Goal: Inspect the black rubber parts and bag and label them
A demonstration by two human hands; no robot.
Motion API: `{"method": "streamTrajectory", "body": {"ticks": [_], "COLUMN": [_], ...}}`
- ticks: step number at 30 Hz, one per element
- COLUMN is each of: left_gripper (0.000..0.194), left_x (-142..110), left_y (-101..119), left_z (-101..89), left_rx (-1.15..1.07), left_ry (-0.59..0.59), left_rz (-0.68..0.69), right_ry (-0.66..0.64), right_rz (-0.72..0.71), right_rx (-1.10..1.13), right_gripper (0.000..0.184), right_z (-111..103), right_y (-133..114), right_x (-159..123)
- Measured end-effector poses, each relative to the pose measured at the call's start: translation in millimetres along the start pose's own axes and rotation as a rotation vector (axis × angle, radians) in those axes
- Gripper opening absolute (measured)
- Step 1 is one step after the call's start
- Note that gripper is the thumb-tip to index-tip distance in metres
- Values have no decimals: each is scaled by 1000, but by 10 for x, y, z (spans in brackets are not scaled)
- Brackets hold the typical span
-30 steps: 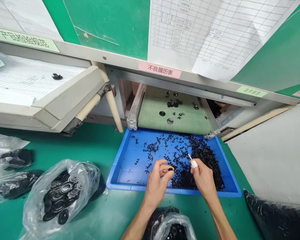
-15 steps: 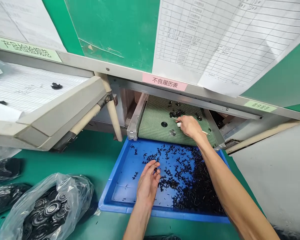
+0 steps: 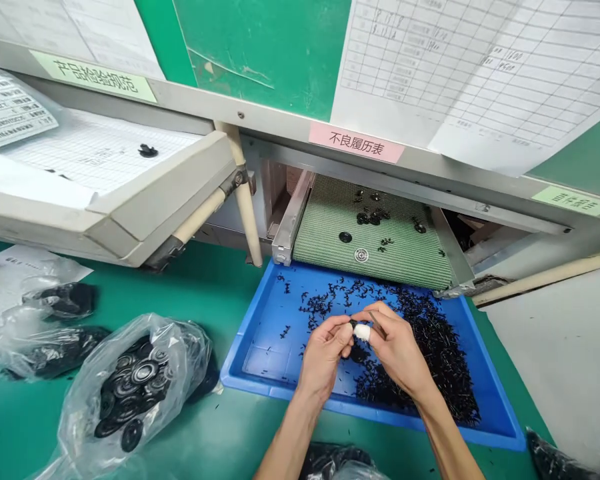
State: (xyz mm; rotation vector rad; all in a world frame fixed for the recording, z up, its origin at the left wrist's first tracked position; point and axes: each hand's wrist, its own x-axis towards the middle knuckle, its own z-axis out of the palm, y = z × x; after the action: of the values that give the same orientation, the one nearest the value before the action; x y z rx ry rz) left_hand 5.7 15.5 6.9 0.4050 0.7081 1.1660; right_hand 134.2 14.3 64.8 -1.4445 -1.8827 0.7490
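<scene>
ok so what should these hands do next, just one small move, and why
Probably pick at the small black part with the right hand while the left hand steadies it: both hands' fingertips meet there, above the blue tray, where many black bits lie.

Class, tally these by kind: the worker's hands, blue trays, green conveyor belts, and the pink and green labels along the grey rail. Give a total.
Hands (left hand, right hand): 2
Blue tray: 1
Green conveyor belt: 1
Pink label: 1
Green labels: 2
Total: 7
</scene>
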Motion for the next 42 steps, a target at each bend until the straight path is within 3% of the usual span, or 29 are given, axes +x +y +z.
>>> {"method": "streamTrajectory", "body": {"ticks": [4,8,11,16,20,26,34,38,42], "left_gripper": [30,24,25,26,25,27,26,30,29], "left_x": [0,-13,-14,-20,-36,-28,-17,-27,-46], "left_y": [33,54,51,10,-6,24,-7,-3,1], "left_z": [-9,-17,-24,-35,-25,-11,-21,-27,-22], "left_rx": [-71,-124,-134,-88,6,2,-29,8,39], "left_ry": [-2,-2,-7,-7,-50,-102,-65,-47,-6], "left_rz": [-24,-32,-34,-10,35,-4,9,0,32], "right_ry": [-57,37,31,143,111,114,218,149,92], "right_rz": [-58,22,103,19,-8,-5,10,-40,-90], "right_rx": [-101,-235,-306,-260,-132,-53,-29,-159,-470], "right_gripper": [46,52,46,31,30,29,19,35,51], "right_z": [-33,-16,20,77,95,98,200,170,73], "right_y": [-28,23,35,-33,-65,-7,33,14,33], "right_x": [-85,-258,-349,-333,-228,-167,-221,-297,-388]}}
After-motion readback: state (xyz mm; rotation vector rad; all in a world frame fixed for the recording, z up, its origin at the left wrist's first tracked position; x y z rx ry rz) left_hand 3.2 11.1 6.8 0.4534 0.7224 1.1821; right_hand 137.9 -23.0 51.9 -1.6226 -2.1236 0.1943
